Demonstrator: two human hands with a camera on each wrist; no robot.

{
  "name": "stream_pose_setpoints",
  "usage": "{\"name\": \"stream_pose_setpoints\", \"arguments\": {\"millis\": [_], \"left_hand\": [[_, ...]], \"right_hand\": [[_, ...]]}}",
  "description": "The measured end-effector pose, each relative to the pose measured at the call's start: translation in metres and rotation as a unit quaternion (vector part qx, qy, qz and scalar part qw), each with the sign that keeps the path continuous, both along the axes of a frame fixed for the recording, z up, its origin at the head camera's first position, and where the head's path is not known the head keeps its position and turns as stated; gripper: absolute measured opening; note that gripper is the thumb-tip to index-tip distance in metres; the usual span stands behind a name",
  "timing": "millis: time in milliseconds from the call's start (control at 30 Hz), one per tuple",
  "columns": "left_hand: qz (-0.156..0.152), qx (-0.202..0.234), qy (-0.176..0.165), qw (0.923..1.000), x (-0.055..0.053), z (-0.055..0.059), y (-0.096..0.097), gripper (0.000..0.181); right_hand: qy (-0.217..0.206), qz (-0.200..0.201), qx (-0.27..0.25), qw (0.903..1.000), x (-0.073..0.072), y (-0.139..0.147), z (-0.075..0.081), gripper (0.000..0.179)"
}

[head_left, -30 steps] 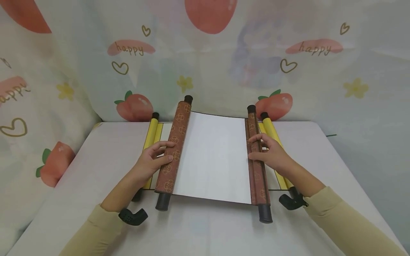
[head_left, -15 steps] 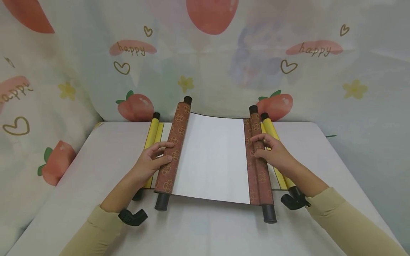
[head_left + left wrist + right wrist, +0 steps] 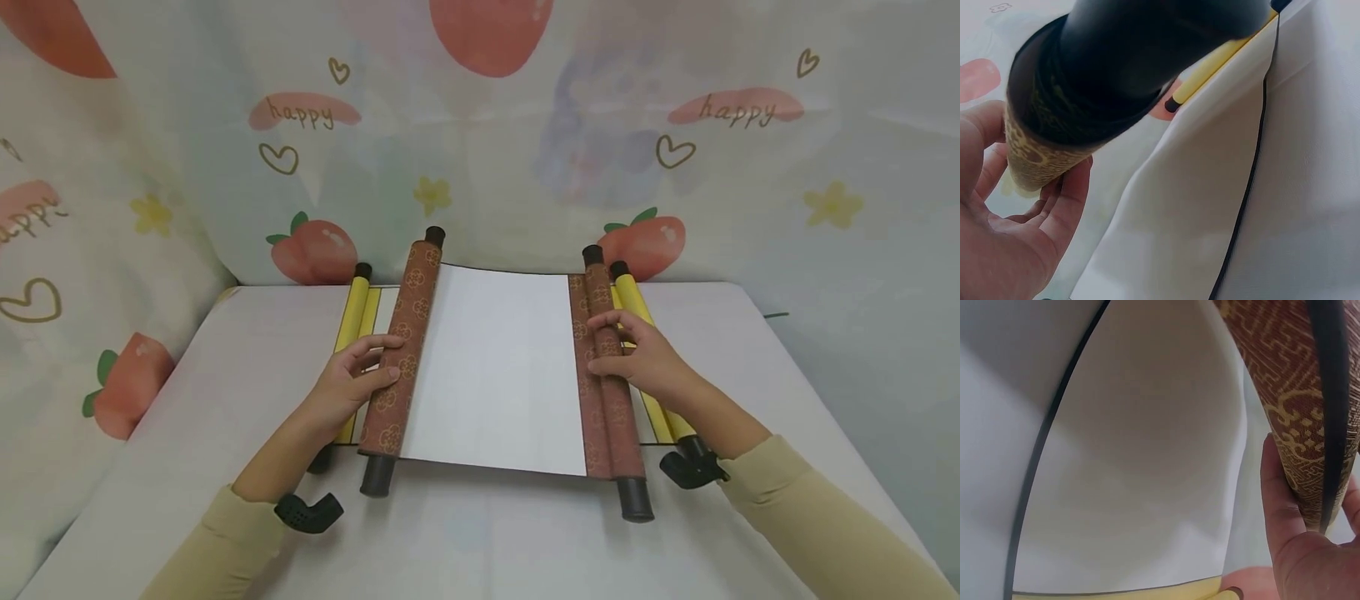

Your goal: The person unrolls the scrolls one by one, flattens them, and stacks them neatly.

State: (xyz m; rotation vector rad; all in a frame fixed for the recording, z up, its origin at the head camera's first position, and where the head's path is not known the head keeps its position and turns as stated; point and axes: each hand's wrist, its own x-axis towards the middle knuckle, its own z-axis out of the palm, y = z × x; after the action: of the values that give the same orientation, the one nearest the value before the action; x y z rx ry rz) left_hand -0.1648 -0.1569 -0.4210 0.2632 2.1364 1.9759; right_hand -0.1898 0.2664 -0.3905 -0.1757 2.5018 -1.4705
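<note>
A hanging scroll with white paper [image 3: 498,367] is partly unrolled and held up between both hands. Its left roll [image 3: 405,367] is thick brown brocade with gold flowers and black end knobs; my left hand [image 3: 347,383] grips it around mid-length. On the right, a thinner brown roll [image 3: 621,433] is gripped by my right hand [image 3: 645,358], beside a flat strip of brown border. The left wrist view has the left roll's black knob [image 3: 1166,44] close up. In the right wrist view, fingers [image 3: 1279,500] wrap the brocade roll [image 3: 1291,394].
Behind and under the brown scroll lies a second scroll on the white table [image 3: 480,550], its yellow left roller [image 3: 351,321] and yellow right roller [image 3: 636,302] showing at either side. A printed cloth [image 3: 495,167] with peaches and hearts hangs behind the table.
The right roll has turned and shifted slightly right, exposing a wider strip of brown border beside the white paper. The left roll has moved a little left and down, still in the left hand.
</note>
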Motion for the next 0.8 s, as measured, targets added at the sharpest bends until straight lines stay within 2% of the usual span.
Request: {"name": "stream_pose_setpoints", "arguments": {"millis": [600,800], "left_hand": [[0.004,0.001,-0.011,0.9999,0.0,0.001,0.0,0.043],[-0.02,-0.017,-0.014,0.9996,-0.001,-0.003,-0.002,0.044]], "right_hand": [[0.009,0.012,-0.003,0.9999,0.0,0.004,0.007,0.056],[0.015,0.013,-0.022,0.9996,-0.002,0.006,0.012,0.055]]}}
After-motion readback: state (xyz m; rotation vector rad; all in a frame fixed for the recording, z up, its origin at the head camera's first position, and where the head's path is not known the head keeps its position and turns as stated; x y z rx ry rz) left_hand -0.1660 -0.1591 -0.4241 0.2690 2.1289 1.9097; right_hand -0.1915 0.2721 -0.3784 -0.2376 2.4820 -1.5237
